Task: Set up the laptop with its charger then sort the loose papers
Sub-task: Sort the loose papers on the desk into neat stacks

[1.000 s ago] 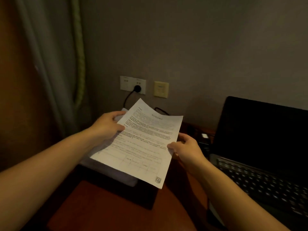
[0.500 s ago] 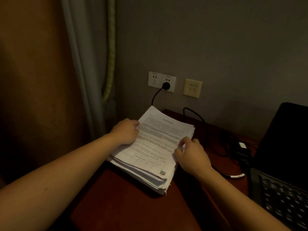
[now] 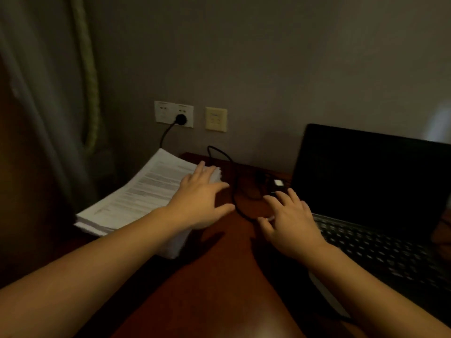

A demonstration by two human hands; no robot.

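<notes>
Head view: both hands spread flat over a dim red-brown desk (image 3: 214, 276), with papers on one side and a laptop on the other.

The left hand (image 3: 200, 198) has its fingers straight and apart. Its fingertips lie over the far right corner of the paper stack (image 3: 146, 191), but contact cannot be told. The stack is thick, white and printed with blurred lines of text, with its edges roughly squared. The right hand (image 3: 290, 225) also has its fingers splayed and holds nothing. Just to the right of its fingers sits the open laptop (image 3: 366, 181), screen dark and keyboard showing. Beyond its fingertips lies the charger brick (image 3: 278, 182), which bears a white label. Between the two hands the black cable (image 3: 234, 191) loops across the desk. Beyond the left fingertips, a black plug sits in the wall socket (image 3: 181, 118).
</notes>
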